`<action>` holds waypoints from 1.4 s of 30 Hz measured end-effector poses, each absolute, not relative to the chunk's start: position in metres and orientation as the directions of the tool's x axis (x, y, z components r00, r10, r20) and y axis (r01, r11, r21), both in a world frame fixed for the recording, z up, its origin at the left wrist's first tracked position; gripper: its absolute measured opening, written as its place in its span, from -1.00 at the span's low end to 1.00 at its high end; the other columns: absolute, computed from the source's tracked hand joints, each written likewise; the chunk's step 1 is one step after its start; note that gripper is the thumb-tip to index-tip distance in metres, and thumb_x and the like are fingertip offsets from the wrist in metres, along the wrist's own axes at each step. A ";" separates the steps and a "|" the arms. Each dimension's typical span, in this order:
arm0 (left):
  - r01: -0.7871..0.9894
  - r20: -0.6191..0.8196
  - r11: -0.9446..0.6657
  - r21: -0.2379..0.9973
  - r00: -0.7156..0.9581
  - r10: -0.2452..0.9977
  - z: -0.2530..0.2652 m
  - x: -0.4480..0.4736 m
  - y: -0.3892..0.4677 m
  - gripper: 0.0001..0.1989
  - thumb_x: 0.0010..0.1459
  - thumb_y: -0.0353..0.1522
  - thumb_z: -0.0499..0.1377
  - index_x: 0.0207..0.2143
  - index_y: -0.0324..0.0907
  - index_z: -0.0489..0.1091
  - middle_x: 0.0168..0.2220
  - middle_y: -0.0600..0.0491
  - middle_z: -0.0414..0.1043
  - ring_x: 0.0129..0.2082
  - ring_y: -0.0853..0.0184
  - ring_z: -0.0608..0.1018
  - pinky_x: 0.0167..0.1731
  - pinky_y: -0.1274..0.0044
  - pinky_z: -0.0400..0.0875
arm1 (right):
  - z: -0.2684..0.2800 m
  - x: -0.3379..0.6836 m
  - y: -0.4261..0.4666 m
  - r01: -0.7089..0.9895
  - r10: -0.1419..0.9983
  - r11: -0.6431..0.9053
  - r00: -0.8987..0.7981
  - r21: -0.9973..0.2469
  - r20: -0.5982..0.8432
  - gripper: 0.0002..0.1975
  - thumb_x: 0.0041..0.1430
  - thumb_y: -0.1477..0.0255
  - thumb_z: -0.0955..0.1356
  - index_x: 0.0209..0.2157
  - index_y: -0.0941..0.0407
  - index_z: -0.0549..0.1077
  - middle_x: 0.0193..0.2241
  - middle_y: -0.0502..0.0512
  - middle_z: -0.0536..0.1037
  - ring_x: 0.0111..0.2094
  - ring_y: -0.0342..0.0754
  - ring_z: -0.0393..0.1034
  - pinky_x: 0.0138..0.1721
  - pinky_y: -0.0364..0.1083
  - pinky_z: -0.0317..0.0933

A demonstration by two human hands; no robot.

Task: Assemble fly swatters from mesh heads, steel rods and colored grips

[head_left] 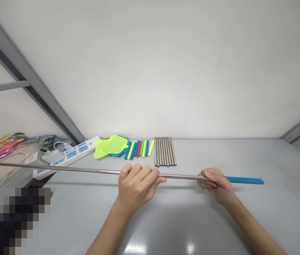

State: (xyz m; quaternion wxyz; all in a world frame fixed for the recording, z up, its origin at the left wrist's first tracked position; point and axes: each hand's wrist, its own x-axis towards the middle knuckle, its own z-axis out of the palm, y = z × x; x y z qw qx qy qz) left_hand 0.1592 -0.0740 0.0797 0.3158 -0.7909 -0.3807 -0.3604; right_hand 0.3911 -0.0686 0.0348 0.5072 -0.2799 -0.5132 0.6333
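A long telescopic fly swatter (83,170) with a thin metal rod stretches nearly level across the view. Its blue handle (247,180) points right, and its far end runs out past the left edge, where a bit of blue shows. My left hand (138,183) is closed around the middle of the rod, knuckles up. Close to the handle, my right hand (217,184) grips the rod with the thumb on top. Beyond my left hand lie loose handles (140,148) in blue, yellow, red and green, beside a row of short metal tubes (164,152).
Yellow and blue mesh swatter heads (111,146) are stacked left of the handles. A white power strip (82,149) with plugs and cables slants behind the rod. Plastic-wrapped colourful items (3,145) lie far left. A pixelated dark shape (11,219) fills the lower left.
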 end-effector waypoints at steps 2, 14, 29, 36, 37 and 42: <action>0.832 0.812 -0.518 -0.200 0.437 0.387 0.080 0.158 -0.073 -0.78 0.05 -0.26 0.06 -0.59 -0.15 0.28 -0.72 0.18 0.18 -0.64 0.45 0.17 -0.48 0.50 -0.02 | 0.035 0.393 -0.067 -0.347 0.933 0.044 -0.320 -0.937 0.162 -0.61 0.00 0.35 0.21 -0.77 0.12 -0.04 -0.76 -0.11 -0.13 -0.68 -0.23 -0.25 -0.61 -0.12 -0.33; 0.825 0.809 -0.530 -0.197 0.442 0.388 0.081 0.156 -0.073 -0.76 0.05 -0.29 0.06 -0.63 -0.17 0.23 -0.74 0.19 0.14 -0.66 0.47 0.16 -0.48 0.50 -0.04 | 0.033 0.395 -0.065 -0.348 0.922 0.068 -0.337 -0.935 0.192 -0.61 0.00 0.37 0.20 -0.76 0.14 -0.05 -0.77 -0.10 -0.13 -0.68 -0.23 -0.24 -0.61 -0.13 -0.32; 0.833 0.825 -0.521 -0.188 0.422 0.376 0.080 0.159 -0.075 -0.82 -0.01 -0.26 0.13 -0.56 -0.16 0.28 -0.71 0.20 0.24 -0.66 0.47 0.23 -0.46 0.50 -0.02 | 0.035 0.395 -0.066 -0.383 0.937 0.123 -0.260 -0.916 0.234 -0.63 -0.02 0.38 0.19 -0.77 0.13 -0.04 -0.78 -0.08 -0.12 -0.67 -0.20 -0.21 -0.58 -0.11 -0.31; 0.824 0.832 -0.506 -0.254 0.453 0.320 0.082 0.157 -0.074 -0.81 -0.05 -0.23 0.16 -0.53 -0.16 0.29 -0.72 0.23 0.24 -0.67 0.48 0.26 -0.48 0.51 -0.03 | 0.038 0.394 -0.066 -0.375 0.941 0.128 -0.245 -0.918 0.232 -0.61 -0.01 0.37 0.19 -0.78 0.14 -0.05 -0.78 -0.08 -0.13 -0.67 -0.20 -0.23 -0.58 -0.11 -0.32; 0.825 0.833 -0.503 -0.258 0.454 0.317 0.083 0.156 -0.074 -0.80 -0.05 -0.22 0.16 -0.54 -0.16 0.28 -0.73 0.23 0.24 -0.68 0.48 0.25 -0.49 0.51 -0.03 | 0.038 0.394 -0.066 -0.370 0.941 0.129 -0.246 -0.920 0.231 -0.61 -0.01 0.37 0.19 -0.78 0.14 -0.05 -0.78 -0.08 -0.13 -0.67 -0.20 -0.23 -0.58 -0.11 -0.32; 0.821 0.820 -0.510 -0.257 0.465 0.335 0.082 0.157 -0.074 -0.82 -0.04 -0.25 0.16 -0.53 -0.17 0.28 -0.72 0.22 0.27 -0.67 0.48 0.27 -0.48 0.51 -0.03 | 0.039 0.396 -0.065 -0.376 0.946 0.145 -0.217 -0.915 0.239 -0.61 0.00 0.36 0.19 -0.79 0.14 -0.04 -0.78 -0.08 -0.13 -0.67 -0.20 -0.23 -0.58 -0.11 -0.32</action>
